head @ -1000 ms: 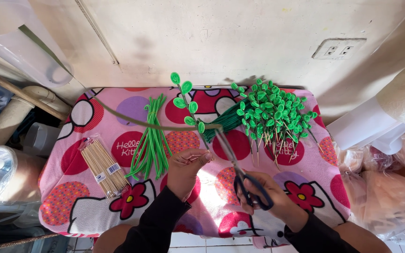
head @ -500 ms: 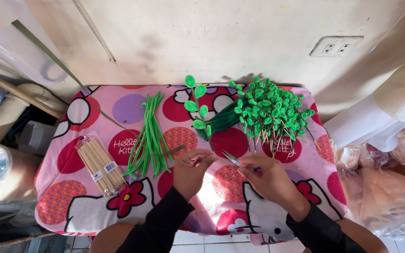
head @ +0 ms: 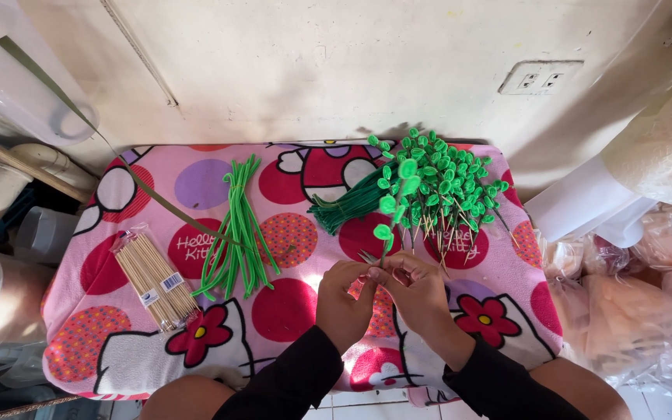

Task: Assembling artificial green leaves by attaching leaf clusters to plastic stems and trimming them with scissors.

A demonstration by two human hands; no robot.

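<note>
The green leaf sprig [head: 393,206] stands upright above the front middle of the tabletop [head: 289,311], its lower stem pinched between both hands. The left hand [head: 344,299] closes its grip on the stem base; the right hand [head: 414,292] closes thumb and fingers on the same stem just beside it. A pair of pale points shows at the fingertips; whether they belong to a tool cannot be told.

Directly behind the sprig lies a pile of finished leaf picks [head: 449,187], leaf heads up and pale stick ends pointing toward the person. Touching its left edge is a bundle of dark green wires [head: 348,206].

Further left, well apart from the hands, lies a loose bunch of light green stems [head: 239,229]. Near the left edge of the pink patterned cloth sits a clear packet of wooden skewers [head: 149,276].

Judged progress: a large pile is already assembled, one piece is in hand, and the skewer packet and both stem bundles remain well stocked, so considerable work appears to be left.
</note>
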